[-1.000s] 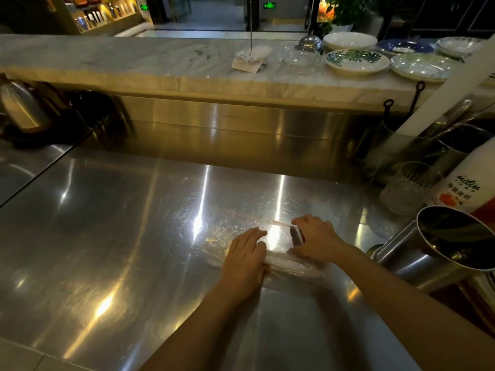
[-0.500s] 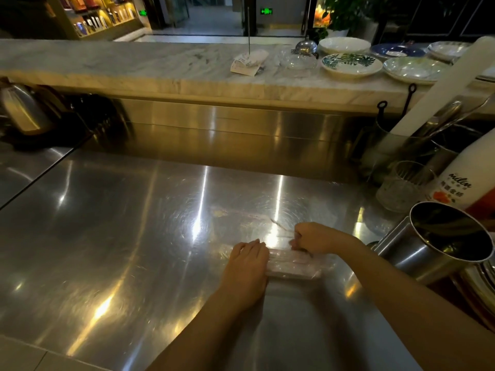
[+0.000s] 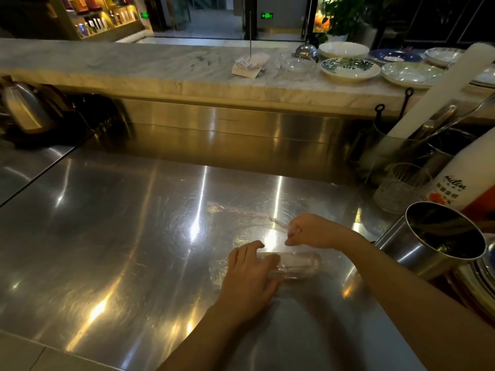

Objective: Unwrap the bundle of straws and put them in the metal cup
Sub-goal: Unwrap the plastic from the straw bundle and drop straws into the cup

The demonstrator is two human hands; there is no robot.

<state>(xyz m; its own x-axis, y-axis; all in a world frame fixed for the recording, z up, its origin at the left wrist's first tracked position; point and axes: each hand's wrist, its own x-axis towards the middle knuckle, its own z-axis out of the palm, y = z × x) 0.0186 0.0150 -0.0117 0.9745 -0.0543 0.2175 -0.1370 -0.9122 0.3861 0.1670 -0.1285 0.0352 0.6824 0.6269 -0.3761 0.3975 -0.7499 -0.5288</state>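
The bundle of straws lies on its side on the steel counter, wrapped in clear plastic film. My left hand presses flat on its left end. Just behind the bundle, my right hand pinches a piece of the clear film, whose loose sheet spreads over the counter toward the back. The metal cup stands to the right of my right forearm, tilted in this wide view, with its dark mouth open.
A ribbed glass, a white bottle and a utensil holder stand behind the cup at the right. A marble ledge with plates runs across the back. A kettle sits at far left.
My right hand has lifted off the bundle and moved back, pulling the film with it. The bundle has rolled slightly toward me. My left hand has stayed on its left end.
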